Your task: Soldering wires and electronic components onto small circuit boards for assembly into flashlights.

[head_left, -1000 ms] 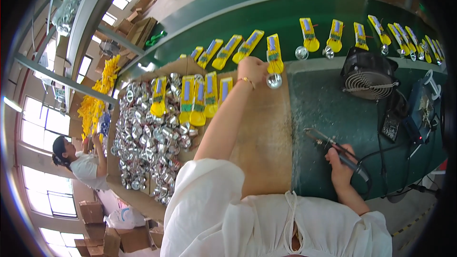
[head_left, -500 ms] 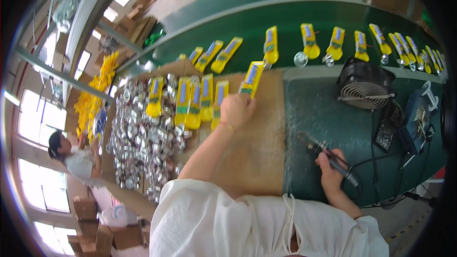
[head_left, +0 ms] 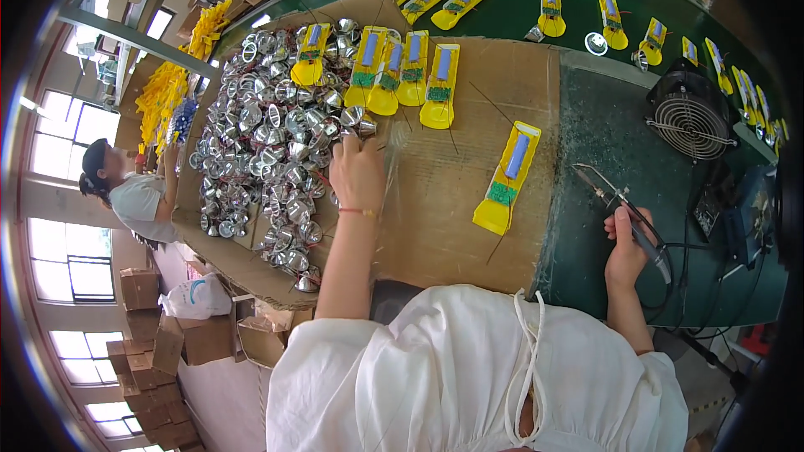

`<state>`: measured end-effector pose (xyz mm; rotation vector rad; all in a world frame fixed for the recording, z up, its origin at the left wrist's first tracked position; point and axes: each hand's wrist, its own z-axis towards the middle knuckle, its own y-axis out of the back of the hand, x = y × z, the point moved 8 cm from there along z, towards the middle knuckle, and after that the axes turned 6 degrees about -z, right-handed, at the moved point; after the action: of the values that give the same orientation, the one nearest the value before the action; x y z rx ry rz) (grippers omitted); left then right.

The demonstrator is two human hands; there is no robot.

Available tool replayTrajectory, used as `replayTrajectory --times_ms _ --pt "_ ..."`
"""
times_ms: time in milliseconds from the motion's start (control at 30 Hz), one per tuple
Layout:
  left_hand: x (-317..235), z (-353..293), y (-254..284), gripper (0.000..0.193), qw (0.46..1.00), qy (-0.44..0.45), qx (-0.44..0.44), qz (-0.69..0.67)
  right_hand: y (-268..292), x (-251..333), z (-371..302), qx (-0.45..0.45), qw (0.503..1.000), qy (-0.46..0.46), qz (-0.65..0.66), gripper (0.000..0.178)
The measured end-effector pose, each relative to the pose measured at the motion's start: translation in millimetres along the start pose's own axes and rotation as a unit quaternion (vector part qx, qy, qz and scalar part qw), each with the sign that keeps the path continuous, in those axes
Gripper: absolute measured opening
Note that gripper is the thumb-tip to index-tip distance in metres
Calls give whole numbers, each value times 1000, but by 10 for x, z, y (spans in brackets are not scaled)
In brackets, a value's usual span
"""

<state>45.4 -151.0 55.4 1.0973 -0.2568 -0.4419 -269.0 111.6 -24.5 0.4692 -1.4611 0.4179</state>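
My left hand (head_left: 358, 174) is at the right edge of a heap of silver reflector cups (head_left: 272, 138), its bent fingertips closed on a cup (head_left: 352, 115) there. In my right hand (head_left: 626, 251) is a soldering iron (head_left: 649, 251), its tip pointing up and to the left above the green mat. Between the hands, a yellow plastic casing (head_left: 494, 216) with a blue cylindrical cell and a green circuit board lies tilted on the cardboard. Several similar yellow casings (head_left: 439, 113) lie beside the heap, one of them on top of it.
More yellow casings (head_left: 550, 23), some with reflector cups, line the green belt at the back. A black fan (head_left: 691, 125) and a blue soldering station (head_left: 748, 213) stand at right with trailing cables. Another person (head_left: 138, 197) works at far left near yellow parts (head_left: 163, 100).
My left hand has let go of the yellow casing, leaving it on the cardboard, and moved left to the reflector cups. My right hand still holds the soldering iron. The view has shifted.
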Motion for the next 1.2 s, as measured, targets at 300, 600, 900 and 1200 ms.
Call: replayTrajectory --times_ms 300,600,900,1200 --pt "-348 -157 40 5 926 -20 70 -371 -65 180 -313 42 999 9 -4 16" --pt "-944 -697 -452 14 763 192 315 -531 -538 470 -510 170 972 130 -94 16" --pt "-1015 -621 -381 10 819 68 241 -517 -616 415 -520 180 973 99 -102 15" --pt "-1026 -593 -396 10 825 57 243 -507 -694 377 -474 176 981 50 -65 13"
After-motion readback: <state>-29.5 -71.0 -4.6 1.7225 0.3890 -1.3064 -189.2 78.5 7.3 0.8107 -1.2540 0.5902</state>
